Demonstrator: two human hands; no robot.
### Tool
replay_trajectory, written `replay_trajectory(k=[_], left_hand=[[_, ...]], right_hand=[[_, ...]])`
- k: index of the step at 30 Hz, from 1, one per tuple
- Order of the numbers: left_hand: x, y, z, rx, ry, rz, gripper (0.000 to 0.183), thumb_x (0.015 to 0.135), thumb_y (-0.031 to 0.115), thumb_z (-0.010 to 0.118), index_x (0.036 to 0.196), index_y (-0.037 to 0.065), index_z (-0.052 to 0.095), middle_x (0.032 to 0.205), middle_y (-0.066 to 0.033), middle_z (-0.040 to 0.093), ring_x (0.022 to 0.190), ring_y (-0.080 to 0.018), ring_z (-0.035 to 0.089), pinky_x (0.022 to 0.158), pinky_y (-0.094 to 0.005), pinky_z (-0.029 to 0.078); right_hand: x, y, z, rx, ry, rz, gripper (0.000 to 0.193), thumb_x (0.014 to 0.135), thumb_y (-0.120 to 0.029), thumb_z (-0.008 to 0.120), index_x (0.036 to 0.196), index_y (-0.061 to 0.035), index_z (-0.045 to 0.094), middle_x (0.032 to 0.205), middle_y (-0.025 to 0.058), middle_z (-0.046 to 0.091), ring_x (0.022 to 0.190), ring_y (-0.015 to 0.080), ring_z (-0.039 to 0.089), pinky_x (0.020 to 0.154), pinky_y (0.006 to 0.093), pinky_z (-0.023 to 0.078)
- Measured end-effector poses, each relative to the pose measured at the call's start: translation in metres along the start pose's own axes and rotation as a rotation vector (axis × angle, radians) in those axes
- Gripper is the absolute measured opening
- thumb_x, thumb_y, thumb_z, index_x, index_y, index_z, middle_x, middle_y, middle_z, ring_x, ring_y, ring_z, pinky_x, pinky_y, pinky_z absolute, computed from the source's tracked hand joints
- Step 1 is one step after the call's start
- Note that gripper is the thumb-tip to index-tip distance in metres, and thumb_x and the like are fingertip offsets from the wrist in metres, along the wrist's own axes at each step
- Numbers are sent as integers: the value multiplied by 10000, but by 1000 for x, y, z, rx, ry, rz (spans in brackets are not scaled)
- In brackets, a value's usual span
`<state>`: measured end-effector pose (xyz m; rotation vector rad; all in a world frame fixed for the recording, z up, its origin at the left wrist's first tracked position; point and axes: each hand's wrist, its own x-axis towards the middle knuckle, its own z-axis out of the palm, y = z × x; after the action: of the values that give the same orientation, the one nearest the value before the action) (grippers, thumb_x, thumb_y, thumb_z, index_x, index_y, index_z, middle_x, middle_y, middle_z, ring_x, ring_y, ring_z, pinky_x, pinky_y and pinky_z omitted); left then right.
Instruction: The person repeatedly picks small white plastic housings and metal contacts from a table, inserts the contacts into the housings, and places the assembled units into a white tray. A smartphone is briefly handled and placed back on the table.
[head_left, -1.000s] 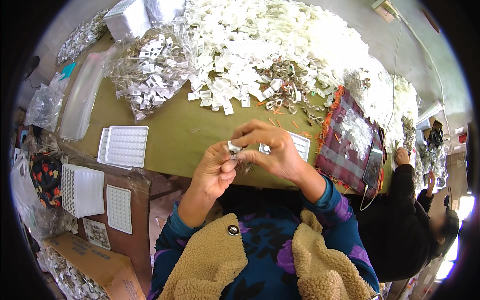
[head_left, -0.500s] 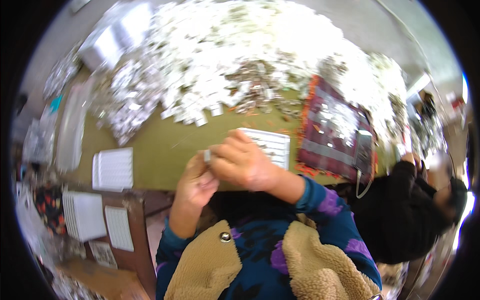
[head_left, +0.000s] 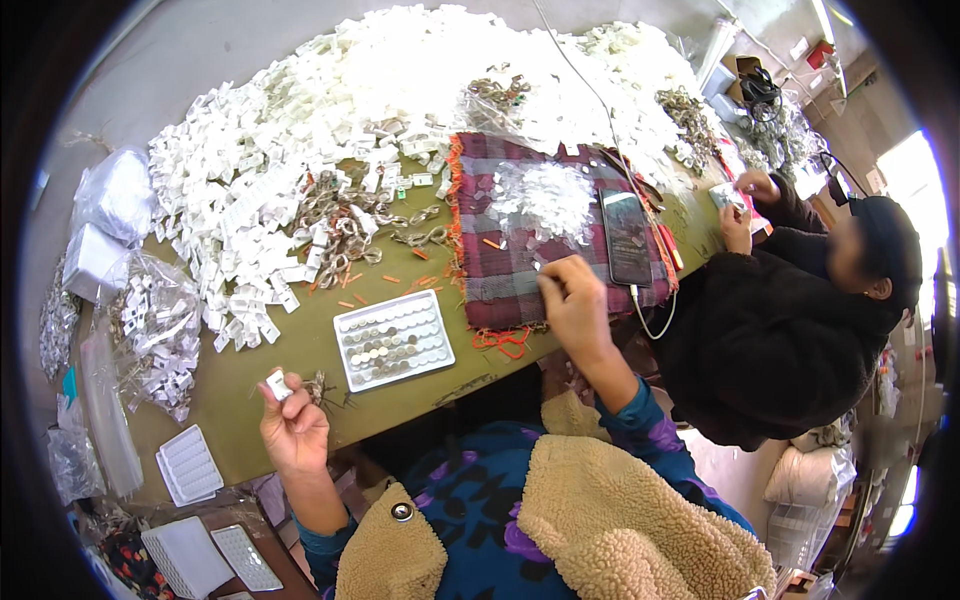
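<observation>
Clip [head_left: 279, 385] in left hand [head_left: 295, 430]

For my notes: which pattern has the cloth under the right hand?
The fringed fabric cloth is purple-and-grey plaid with orange fringe, seen in the head view.

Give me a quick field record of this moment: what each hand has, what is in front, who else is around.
left hand: raised, pinching a small white plastic piece
right hand: reaching onto the plaid cloth, fingers by loose clear bits
tray: white, gridded, partly filled, between the hands
table: green top, large white parts heap behind
phone: on the cloth, cable attached
co-worker: dark jacket, at the right
</observation>
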<state>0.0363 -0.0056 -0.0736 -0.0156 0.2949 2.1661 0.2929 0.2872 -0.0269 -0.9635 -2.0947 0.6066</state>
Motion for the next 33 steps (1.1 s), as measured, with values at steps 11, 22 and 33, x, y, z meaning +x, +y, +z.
replay_trajectory(k=[11, 22, 33], left_hand=[[9, -11, 6, 19, 20, -66, 327, 1038, 277, 512, 1167, -17, 575, 1011, -135, 604, 650, -88, 544, 471, -209, 429], [8, -9, 0, 71, 13, -51, 322, 1055, 264, 473, 1197, -4, 580, 1015, -152, 635, 600, -77, 494, 463, -190, 400], [10, -10, 0, 96, -6, -43, 331, 1059, 256, 460, 1206, -12, 587, 1029, -163, 652, 597, -83, 492, 467, -194, 408]], right_hand=[[19, 22, 3, -152, -51, -28, 108, 858, -70, 668, 938, -2, 695, 868, 137, 621, 788, 323, 639, 709, 384, 506], [21, 30, 0, -132, 107, -74, 71, 860, 5, 622, 929, 14, 635, 870, 169, 596, 727, 348, 611, 680, 415, 497], [6, 9, 6, -44, -48, -72, 83, 816, 21, 583, 874, 0, 640, 883, 169, 594, 793, 364, 620, 715, 424, 505]])
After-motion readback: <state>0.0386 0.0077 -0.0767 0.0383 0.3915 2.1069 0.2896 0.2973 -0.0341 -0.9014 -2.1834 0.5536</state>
